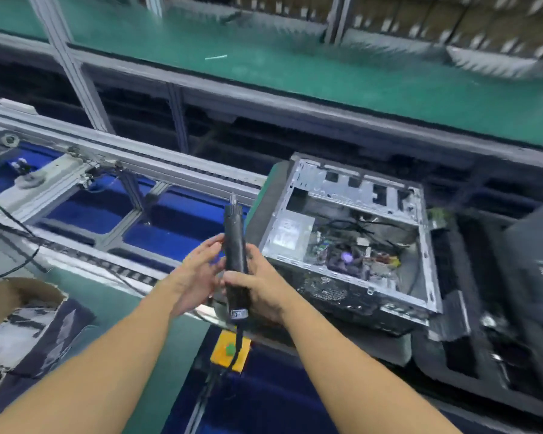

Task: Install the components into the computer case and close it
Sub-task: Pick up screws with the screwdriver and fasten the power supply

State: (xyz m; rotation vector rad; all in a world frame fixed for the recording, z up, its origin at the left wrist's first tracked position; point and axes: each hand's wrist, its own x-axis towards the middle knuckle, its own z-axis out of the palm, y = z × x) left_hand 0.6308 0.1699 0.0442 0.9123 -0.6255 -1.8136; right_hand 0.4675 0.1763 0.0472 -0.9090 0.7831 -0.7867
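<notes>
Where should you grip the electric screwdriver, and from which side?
Grip the electric screwdriver midway round its slim black barrel, from the right, as the right hand does; the bit points away and the cord leaves the near end.

No text can be made out anywhere. A white label (239, 314) on the lower end of the electric screwdriver (236, 264), left of the computer case (358, 300), is too blurred to read. A pale sticker (290, 234) inside the case's left part is equally illegible.
</notes>
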